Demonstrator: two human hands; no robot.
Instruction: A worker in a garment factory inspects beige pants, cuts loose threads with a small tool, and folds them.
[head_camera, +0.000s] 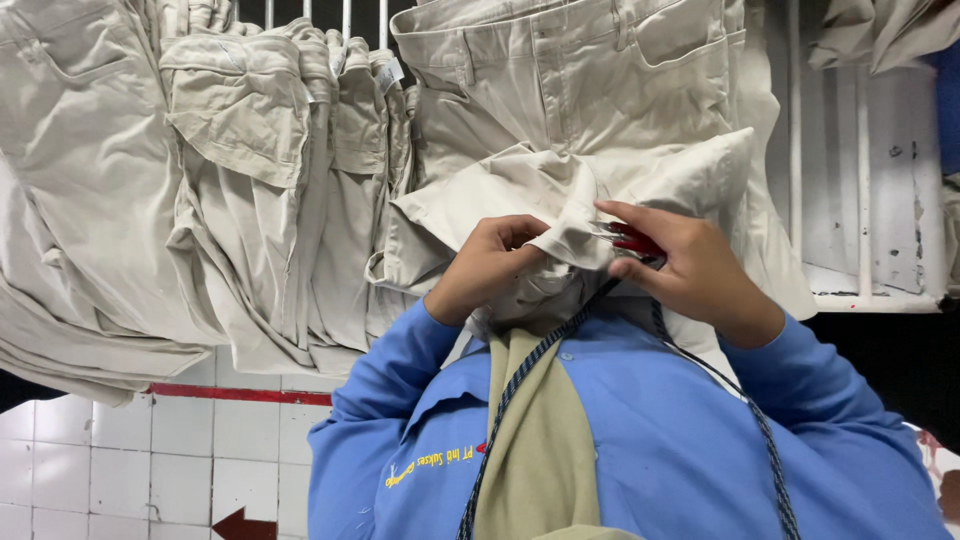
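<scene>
My left hand (487, 268) is closed on a fold of the beige trousers (560, 90) that hang in front of my chest. My right hand (690, 268) grips a small red thread clipper (632, 240), its tip against the same bunched fold of cloth (575, 235). The hands sit close together, thumbs almost touching. Both sleeves are blue (700, 440). A dark braided cord (520, 380) runs down from the clipper across my shirt.
Several more beige trousers (240, 170) hang folded over a white metal rack (860, 180) to the left and behind. A white tiled floor (150, 450) with a red stripe (240, 394) and a dark arrow mark (238, 524) lies at the lower left.
</scene>
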